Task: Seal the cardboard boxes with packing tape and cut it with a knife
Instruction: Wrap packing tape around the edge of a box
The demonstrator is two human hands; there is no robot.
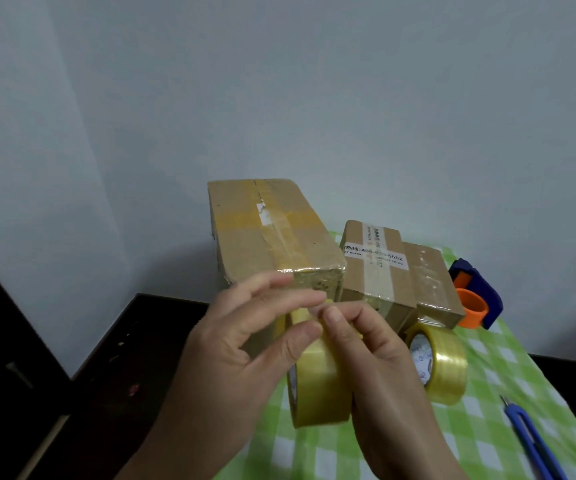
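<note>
A large cardboard box [269, 230] with old yellowish tape on top stands at the back of the cloth. In front of it a roll of yellowish packing tape [321, 386] stands on edge. My left hand [245, 344] and my right hand [373, 344] meet over the roll, fingertips pinching at the tape's loose end near the box's front face. A blue utility knife [532, 441] lies on the cloth at the lower right, away from both hands.
Two smaller taped boxes [376, 271] [431, 282] sit right of the large one. A second tape roll [438, 365] stands before them. A blue and orange tape dispenser [476, 296] rests at the far right. The green checked cloth [487, 424] covers a dark table [117, 358] against a pale wall.
</note>
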